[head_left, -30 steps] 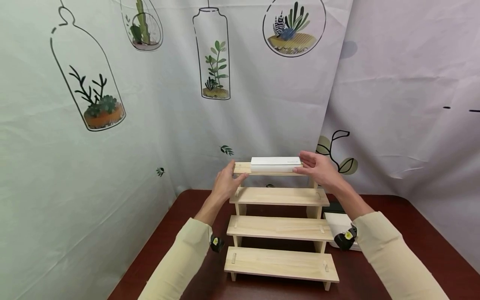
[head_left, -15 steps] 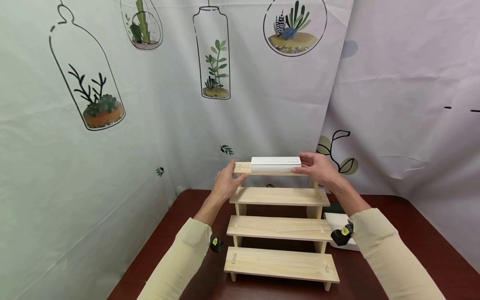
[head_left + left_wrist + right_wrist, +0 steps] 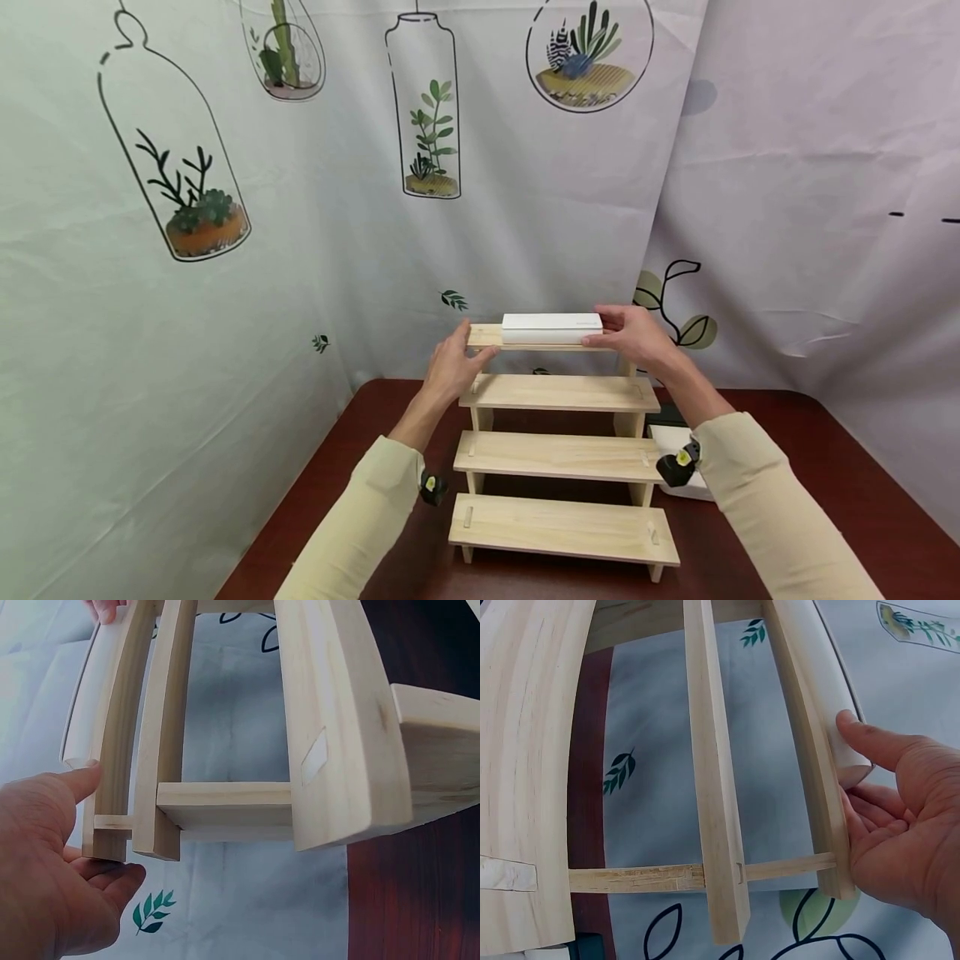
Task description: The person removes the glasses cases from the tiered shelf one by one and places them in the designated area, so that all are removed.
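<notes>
A slim white lidded case lies lengthwise on the top step of a light wooden stepped shelf. My right hand holds the case's right end, its thumb on the front face and its fingers round the end and behind. In the right wrist view the thumb presses the rounded white side. At the opposite end, my left hand grips the top step's left end. The left wrist view has its thumb at the board's edge close to the case, with the fingers curled round the board's end.
The shelf stands on a dark red table. Behind its right side lie a white box-like thing and a dark green one, partly hidden by the right arm. A printed plant curtain hangs close behind.
My right hand and forearm have shifted slightly left, the fingers settling closer on the case's right end. The left hand, case and shelf look still.
</notes>
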Available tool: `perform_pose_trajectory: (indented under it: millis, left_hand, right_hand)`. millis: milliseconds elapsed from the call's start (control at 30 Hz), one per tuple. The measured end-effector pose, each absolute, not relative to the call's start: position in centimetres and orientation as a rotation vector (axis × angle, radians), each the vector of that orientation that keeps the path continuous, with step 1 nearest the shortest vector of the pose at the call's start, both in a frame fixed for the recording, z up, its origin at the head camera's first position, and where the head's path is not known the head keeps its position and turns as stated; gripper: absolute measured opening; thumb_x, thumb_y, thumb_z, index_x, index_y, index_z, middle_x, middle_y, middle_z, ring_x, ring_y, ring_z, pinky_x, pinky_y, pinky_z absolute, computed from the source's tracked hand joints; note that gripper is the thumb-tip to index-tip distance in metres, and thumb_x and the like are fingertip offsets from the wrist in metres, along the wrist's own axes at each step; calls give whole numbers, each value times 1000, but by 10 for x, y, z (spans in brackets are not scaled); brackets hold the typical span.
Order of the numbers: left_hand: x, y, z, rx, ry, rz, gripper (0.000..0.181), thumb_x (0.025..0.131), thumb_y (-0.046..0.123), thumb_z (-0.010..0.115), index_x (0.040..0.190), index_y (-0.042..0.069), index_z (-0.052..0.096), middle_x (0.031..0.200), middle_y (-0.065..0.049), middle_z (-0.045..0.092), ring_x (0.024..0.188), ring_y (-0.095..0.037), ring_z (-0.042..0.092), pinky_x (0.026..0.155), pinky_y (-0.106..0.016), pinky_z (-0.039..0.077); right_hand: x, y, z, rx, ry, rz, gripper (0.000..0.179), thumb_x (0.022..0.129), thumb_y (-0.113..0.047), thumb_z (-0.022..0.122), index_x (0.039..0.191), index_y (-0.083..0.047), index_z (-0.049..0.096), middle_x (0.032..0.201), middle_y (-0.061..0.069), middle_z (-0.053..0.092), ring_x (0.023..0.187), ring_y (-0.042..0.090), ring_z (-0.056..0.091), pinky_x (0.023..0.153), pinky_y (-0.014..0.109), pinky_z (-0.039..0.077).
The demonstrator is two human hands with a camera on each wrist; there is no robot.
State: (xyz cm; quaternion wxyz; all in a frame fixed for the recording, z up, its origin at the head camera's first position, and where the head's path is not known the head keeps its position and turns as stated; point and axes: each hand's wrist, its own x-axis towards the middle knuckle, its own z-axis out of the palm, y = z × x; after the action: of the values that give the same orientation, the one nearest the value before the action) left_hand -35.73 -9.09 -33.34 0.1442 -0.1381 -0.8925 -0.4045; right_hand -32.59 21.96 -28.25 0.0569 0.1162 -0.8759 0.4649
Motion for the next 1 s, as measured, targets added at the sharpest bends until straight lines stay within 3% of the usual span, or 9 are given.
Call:
perform_pose_trajectory:
  millis: [400, 1000]
  left_hand:
    - [-359, -91, -332, -411, -2576, -1198, 88, 104, 40, 71, 168, 2, 24, 166, -21, 40, 152, -37, 39, 121, -54, 35]
    - [-357, -88, -330, -412, -2588, -1196, 86, 105, 36, 70, 168, 2, 24, 165, -22, 41, 152, -39, 38, 121, -54, 35]
  right_hand:
    - [-327, 219, -286, 295, -2627, 1425, 74, 99, -18, 79, 159, 5, 43, 154, 28, 52, 142, 43, 52, 114, 56, 43]
    - [-325, 214, -296, 353, -2487, 1394, 66, 94, -14, 84, 149, 9, 55, 140, 29, 64, 128, 41, 65, 103, 50, 54]
